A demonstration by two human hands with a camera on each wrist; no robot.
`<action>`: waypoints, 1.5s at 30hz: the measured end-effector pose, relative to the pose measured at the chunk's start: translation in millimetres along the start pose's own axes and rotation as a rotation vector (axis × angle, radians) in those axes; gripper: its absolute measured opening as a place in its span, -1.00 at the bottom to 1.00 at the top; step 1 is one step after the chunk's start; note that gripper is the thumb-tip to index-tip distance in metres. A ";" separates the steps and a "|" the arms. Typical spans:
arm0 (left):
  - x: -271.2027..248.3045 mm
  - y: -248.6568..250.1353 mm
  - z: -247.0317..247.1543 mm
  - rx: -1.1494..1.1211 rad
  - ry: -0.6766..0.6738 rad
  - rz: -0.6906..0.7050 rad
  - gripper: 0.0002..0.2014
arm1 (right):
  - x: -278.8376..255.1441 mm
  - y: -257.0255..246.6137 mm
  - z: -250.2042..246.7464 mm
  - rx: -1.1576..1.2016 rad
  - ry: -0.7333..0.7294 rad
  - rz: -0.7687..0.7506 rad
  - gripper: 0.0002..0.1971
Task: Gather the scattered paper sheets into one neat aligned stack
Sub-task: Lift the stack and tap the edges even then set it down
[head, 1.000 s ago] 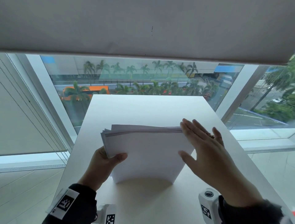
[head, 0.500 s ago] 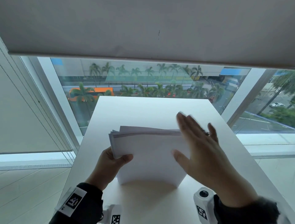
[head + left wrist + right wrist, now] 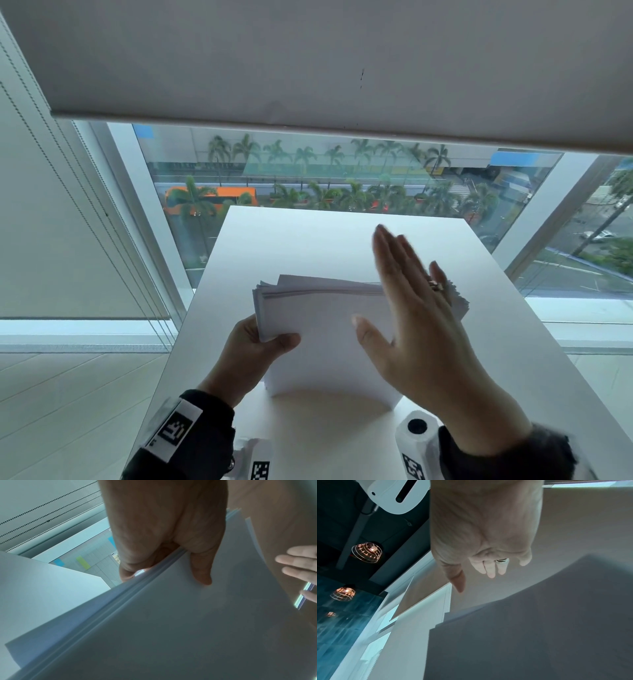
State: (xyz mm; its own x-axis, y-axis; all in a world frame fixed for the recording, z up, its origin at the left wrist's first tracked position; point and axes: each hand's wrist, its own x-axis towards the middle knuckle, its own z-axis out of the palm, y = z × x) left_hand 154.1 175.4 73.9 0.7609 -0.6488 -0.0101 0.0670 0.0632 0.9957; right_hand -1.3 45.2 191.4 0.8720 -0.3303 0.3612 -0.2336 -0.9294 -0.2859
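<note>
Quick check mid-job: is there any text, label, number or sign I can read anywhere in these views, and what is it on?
No readable words or numbers anywhere.
Paper stack: blank, no print visible.
Left wrist band: black-and-white square marker pattern, no letters.
Right wrist camera: a similar marker pattern, no letters.
Building across the street: any signage is too small and blurred to read.

The right hand [image 3: 418,318], blurred at the fingertips in the head view, covers the right part of the bundle of white paper sheets [image 3: 318,325], so whether palm and paper touch cannot be told. The left hand [image 3: 250,353] shows only its thumb on the front sheet; its fingers lie behind the bundle. The white table [image 3: 308,240] is cut off at the frame's bottom.

In the left wrist view the sheets' edges [image 3: 130,596] are smeared, uncountable.
</note>
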 end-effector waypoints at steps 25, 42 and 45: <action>-1.7 6.6 3.5 0.059 -0.038 0.041 -0.63 | 30.6 -52.7 6.7 0.095 0.169 -0.197 -0.19; -0.4 2.0 -2.6 -0.006 -0.050 -0.020 -0.67 | 17.7 -34.1 14.2 0.016 0.013 -0.128 -0.23; -0.8 4.2 -2.3 -0.005 -0.028 -0.045 -0.56 | 12.2 -20.1 8.2 0.027 0.128 -0.031 -0.22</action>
State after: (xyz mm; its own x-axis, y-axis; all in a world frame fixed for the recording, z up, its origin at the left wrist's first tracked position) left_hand 155.2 177.9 77.8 0.7385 -0.6722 -0.0518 0.1036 0.0372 0.9939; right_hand 17.6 61.2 194.3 0.8164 -0.3211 0.4800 -0.1938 -0.9353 -0.2962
